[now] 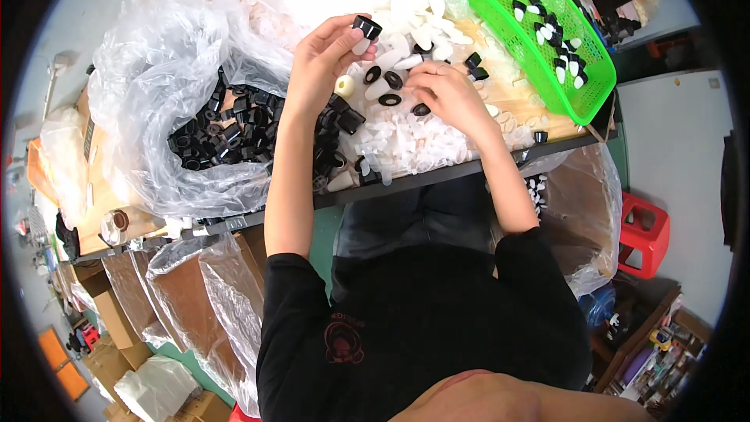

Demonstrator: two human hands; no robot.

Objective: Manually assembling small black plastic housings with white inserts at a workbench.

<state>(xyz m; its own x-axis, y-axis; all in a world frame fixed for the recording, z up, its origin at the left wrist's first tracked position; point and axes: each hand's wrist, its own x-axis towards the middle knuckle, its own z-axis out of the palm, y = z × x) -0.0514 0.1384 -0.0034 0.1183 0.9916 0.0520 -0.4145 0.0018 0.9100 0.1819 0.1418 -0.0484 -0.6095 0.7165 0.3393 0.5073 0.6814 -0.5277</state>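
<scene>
My left hand (322,56) is raised over the table, thumb and fingers closed around a glossy black cap (366,27). A white piece shows just below the cap, against the fingers. My right hand (447,92) is lower, over the loose parts, with its fingers bent inward; whatever lies between the fingertips is hidden. Between the hands are several black oval rings (393,80), a cream round part (344,86) and white rounded pieces (378,91). Small translucent white parts (437,141) are heaped along the table's front edge.
On the left, a clear plastic bag (168,109) lies around a heap of black caps (234,125). A green basket (574,105) at the far right holds black-and-white assembled pieces. Plastic-lined boxes (211,281) stand below the table edge; a red stool (644,236) is at right.
</scene>
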